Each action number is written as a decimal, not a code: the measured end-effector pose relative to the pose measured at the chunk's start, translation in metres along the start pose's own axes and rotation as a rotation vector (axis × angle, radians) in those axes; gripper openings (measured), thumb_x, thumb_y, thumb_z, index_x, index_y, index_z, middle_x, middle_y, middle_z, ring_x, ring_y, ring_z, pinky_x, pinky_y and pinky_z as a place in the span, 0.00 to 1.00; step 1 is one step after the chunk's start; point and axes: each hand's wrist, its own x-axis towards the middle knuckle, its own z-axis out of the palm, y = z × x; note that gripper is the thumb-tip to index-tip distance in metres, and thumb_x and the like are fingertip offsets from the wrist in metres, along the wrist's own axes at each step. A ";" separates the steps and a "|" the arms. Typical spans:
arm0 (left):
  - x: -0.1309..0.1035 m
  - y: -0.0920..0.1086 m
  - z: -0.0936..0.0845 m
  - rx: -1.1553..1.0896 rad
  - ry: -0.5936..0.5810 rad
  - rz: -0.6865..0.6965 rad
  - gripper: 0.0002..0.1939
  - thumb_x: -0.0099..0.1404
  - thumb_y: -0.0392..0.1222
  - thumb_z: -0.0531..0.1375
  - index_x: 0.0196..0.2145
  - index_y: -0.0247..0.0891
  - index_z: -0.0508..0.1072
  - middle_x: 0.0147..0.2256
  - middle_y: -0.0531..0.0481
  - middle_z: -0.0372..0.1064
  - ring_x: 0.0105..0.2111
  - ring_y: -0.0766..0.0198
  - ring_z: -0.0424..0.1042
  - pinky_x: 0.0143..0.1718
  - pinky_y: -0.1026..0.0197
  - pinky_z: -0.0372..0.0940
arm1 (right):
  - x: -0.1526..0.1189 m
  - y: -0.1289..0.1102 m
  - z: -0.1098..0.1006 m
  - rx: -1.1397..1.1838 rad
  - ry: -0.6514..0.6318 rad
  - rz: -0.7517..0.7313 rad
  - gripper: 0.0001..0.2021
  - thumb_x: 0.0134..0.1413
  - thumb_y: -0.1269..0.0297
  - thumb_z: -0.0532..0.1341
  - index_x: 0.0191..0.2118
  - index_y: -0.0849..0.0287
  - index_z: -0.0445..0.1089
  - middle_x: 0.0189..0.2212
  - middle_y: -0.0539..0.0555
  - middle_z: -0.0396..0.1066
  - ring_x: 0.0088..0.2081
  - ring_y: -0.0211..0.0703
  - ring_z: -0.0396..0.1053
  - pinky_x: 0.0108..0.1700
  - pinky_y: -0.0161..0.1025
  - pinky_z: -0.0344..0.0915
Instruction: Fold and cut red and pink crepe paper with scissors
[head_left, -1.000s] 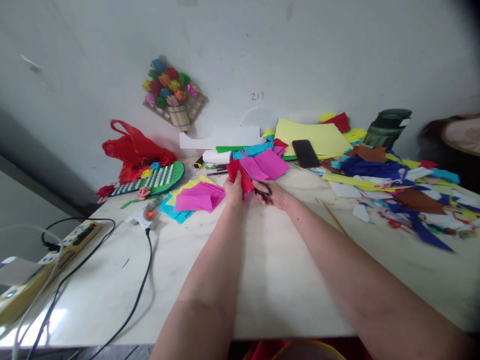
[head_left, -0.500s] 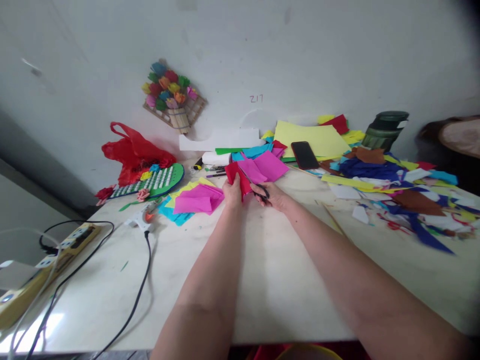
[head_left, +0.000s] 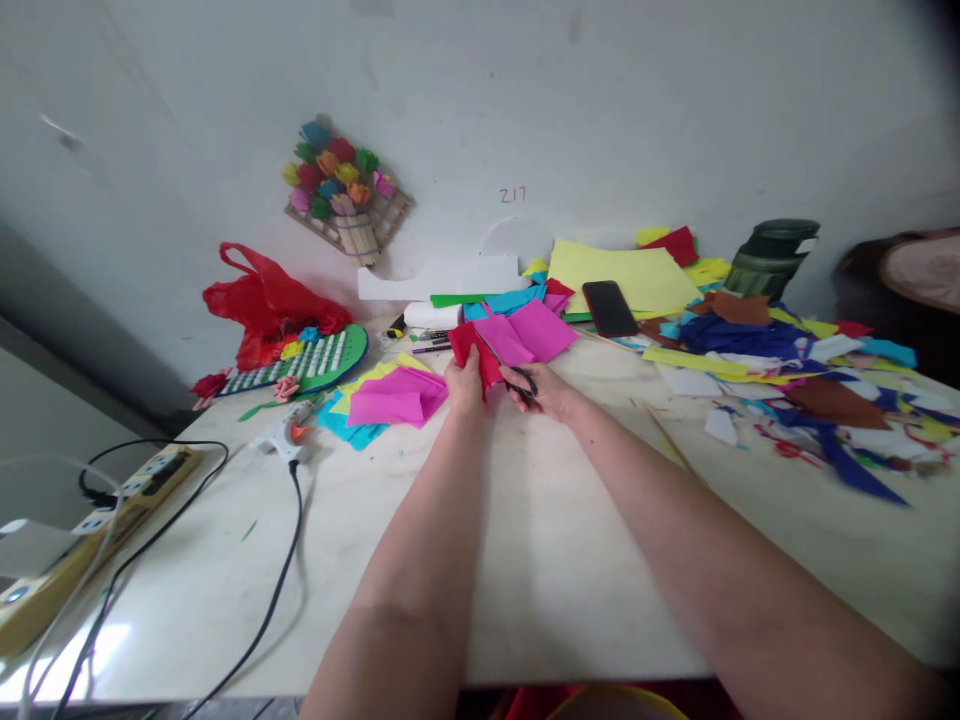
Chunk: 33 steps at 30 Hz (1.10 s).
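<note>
My left hand [head_left: 465, 381] is closed on a piece of red paper [head_left: 489, 368], with the thumb pressed on its front. My right hand [head_left: 549, 393] grips the dark handles of a pair of scissors [head_left: 522, 382]. The scissor blades point up and to the left and lie across the red paper. Just behind the hands, pink sheets [head_left: 538, 332] rest on the table. A stack of pink, yellow and blue paper [head_left: 397, 398] lies left of my left hand.
A white glue gun [head_left: 284, 433] with a black cable lies to the left, near a power strip [head_left: 142, 490]. Paper scraps [head_left: 832, 400] cover the right side. A phone [head_left: 609, 308] lies on yellow sheets, and a green bottle [head_left: 772, 258] stands behind the scraps. A thin stick [head_left: 670, 438] lies nearer.
</note>
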 end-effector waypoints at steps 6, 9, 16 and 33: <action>-0.003 0.000 0.001 -0.009 -0.058 -0.026 0.17 0.46 0.46 0.64 0.31 0.31 0.70 0.26 0.48 0.70 0.24 0.66 0.68 0.29 0.63 0.63 | -0.001 0.000 -0.003 0.049 -0.042 -0.009 0.22 0.41 0.44 0.59 0.22 0.62 0.61 0.14 0.47 0.62 0.12 0.30 0.59 0.09 0.28 0.42; -0.003 0.000 0.001 0.016 -0.069 -0.041 0.17 0.46 0.46 0.64 0.31 0.32 0.70 0.25 0.49 0.69 0.24 0.67 0.68 0.29 0.64 0.62 | 0.000 0.001 -0.004 0.066 -0.041 -0.010 0.24 0.41 0.42 0.59 0.22 0.62 0.62 0.14 0.48 0.63 0.12 0.30 0.60 0.09 0.27 0.43; -0.006 0.001 0.004 0.046 -0.108 -0.046 0.17 0.46 0.47 0.64 0.29 0.31 0.70 0.23 0.50 0.68 0.21 0.69 0.66 0.26 0.65 0.61 | 0.000 0.001 -0.003 0.073 0.006 -0.034 0.22 0.39 0.44 0.61 0.22 0.62 0.62 0.14 0.48 0.63 0.12 0.31 0.60 0.09 0.27 0.43; -0.007 0.000 0.007 -0.006 -0.075 -0.087 0.17 0.44 0.47 0.65 0.28 0.31 0.69 0.22 0.50 0.68 0.20 0.69 0.66 0.25 0.66 0.60 | 0.000 -0.001 0.000 0.048 0.047 -0.062 0.18 0.42 0.50 0.62 0.23 0.61 0.60 0.13 0.46 0.61 0.11 0.29 0.58 0.09 0.26 0.42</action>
